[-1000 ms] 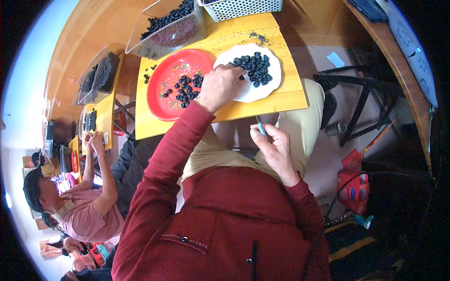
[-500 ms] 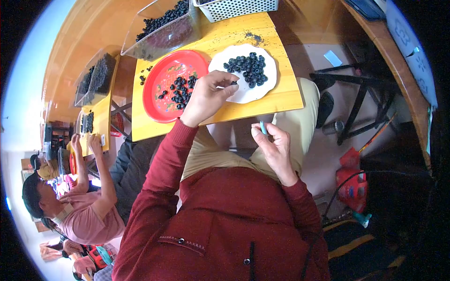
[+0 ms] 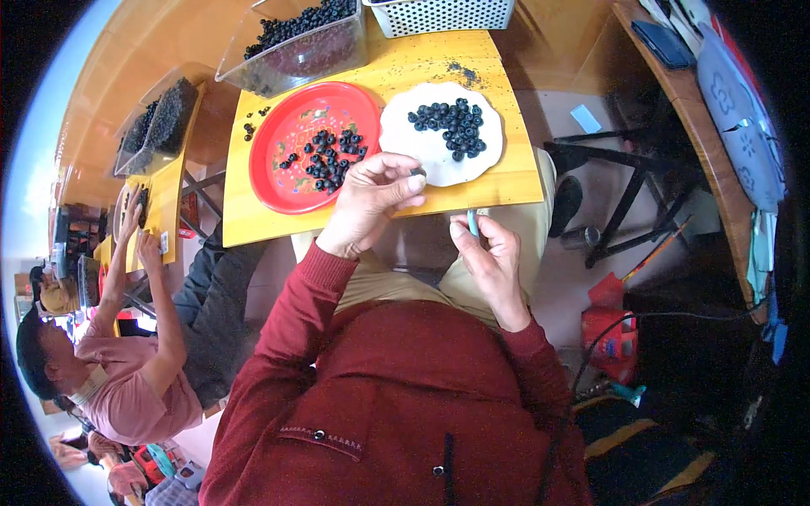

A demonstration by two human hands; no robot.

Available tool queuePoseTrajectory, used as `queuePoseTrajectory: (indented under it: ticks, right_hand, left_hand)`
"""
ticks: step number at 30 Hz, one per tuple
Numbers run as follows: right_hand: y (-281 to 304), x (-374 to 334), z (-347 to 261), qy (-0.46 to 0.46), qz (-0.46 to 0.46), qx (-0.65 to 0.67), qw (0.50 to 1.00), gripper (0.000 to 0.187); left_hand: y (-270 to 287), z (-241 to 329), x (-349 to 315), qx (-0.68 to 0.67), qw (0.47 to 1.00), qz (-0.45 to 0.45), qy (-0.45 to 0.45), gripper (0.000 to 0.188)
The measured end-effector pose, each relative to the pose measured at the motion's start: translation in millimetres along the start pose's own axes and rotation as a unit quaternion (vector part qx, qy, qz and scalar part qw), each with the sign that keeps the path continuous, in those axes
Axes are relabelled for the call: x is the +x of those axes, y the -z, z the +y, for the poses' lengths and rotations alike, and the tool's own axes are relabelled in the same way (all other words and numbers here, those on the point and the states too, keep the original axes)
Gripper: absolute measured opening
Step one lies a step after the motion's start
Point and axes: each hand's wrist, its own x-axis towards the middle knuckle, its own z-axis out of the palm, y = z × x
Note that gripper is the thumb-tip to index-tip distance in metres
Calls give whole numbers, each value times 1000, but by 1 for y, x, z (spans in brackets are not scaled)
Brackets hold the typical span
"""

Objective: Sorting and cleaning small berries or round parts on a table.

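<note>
My left hand [image 3: 375, 202] is closed in a pinch around a small dark round piece [image 3: 418, 172], just off the near edge of the white scalloped plate [image 3: 434, 160]. Several similar black, round pieces [image 3: 460, 126] are grouped on that plate; some appear to have a hollow in the top. More of them [image 3: 329, 160] lie on the red patterned round tray [image 3: 274, 173] to the left. Below the table's front edge, my right hand [image 3: 492, 261] grips a slim light-blue tool [image 3: 472, 223] between thumb and fingers. Its working end is too small to make out.
A clear bin [image 3: 295, 63] full of black pieces and a white perforated basket [image 3: 443, 17] stand at the back of the yellow table [image 3: 405, 72]. Dark crumbs lie behind the plate. Another person [image 3: 139, 363] works at the left. A red bag [image 3: 609, 337] lies at lower right.
My left hand has drawn back from over the white plate toward the table's front edge, still pinching the small piece. The right hand stays nearly in place with the tool.
</note>
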Motion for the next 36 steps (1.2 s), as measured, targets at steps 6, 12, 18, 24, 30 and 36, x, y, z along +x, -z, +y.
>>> queuePoseTrajectory:
  ticks: [6, 12, 18, 24, 30, 36]
  right_hand:
    - [-4, 1, -5, 11, 1, -16, 1000, 20]
    - [-13, 3, -15, 29, 7, -59, 998, 19]
    - [-29, 10, -13, 88, 5, -121, 989, 20]
    - [-42, 19, -21, 99, -42, -159, 981, 20]
    - [-48, 24, -28, 110, -51, -206, 971, 24]
    - [-52, 28, -30, 125, -51, -248, 959, 27]
  left_hand:
    - [10, -3, -7, -111, 993, -22, 20, 18]
    - [20, -10, -13, -159, 986, -5, 39, 21]
    - [27, -17, -16, -232, 971, -37, 54, 20]
    - [30, -19, -21, -261, 963, -42, 62, 19]
    - [34, -20, -22, -282, 957, -34, 54, 18]
    - [38, -25, -23, -306, 950, -15, 55, 19]
